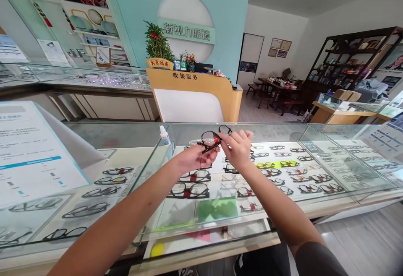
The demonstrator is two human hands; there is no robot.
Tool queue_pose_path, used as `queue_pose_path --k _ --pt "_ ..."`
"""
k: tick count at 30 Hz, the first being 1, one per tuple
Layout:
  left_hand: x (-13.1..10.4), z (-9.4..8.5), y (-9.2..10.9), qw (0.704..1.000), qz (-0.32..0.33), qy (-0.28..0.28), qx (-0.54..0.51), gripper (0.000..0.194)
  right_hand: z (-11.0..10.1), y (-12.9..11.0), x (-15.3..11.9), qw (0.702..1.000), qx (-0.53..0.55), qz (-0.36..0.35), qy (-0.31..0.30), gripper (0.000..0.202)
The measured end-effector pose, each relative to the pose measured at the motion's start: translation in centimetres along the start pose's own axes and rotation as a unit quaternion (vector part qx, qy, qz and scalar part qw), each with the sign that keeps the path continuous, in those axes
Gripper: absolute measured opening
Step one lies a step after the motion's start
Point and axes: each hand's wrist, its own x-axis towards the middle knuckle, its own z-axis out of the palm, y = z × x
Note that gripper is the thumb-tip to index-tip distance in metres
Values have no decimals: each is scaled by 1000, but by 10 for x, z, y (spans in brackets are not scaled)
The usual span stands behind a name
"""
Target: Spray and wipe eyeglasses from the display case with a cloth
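Note:
Above the glass display case point(217, 221), a pair of dark-framed glasses point(210, 140) with a red patch at one lens is held between both hands. My left hand point(197, 157) grips the frame's left part from below, palm partly up. On the other side, my right hand point(236, 147) pinches the frame near its middle with thumb and fingers. Rows of glasses point(189, 190) lie on white shelving under the glass, some with red tags. A small white bottle point(164, 136) stands on the glass to the left of the hands.
A printed sign point(34, 154) leans at the left on the counter. Behind the case stands a wooden cashier desk point(231, 100) with a plant point(157, 43). Another display counter point(336, 114) is at the right. A green sheet point(218, 209) lies inside the near case.

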Motion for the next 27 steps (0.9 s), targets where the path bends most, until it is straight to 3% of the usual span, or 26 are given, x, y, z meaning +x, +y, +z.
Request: queue_pose_path --k 4,9,11,14,19,27 --pt "-5 -19 -22 999 9 3 -32 52 28 6 -14 999 34 -28 -12 32" --pt "0 -33 -39 999 17 5 -30 57 45 6 -26 998 40 -54 -1 33" --pt "2 -40 -39 1000 20 20 -12 53 49 6 -28 997 68 -29 6 31" --pt "4 -51 -40 997 30 57 32 51 54 4 -29 979 191 73 1 25" --pt "5 -53 -41 993 60 84 61 50 63 1 -25 864 419 273 -48 22" --pt "2 -44 -32 982 82 93 145 52 68 8 -14 675 627 366 -136 31"
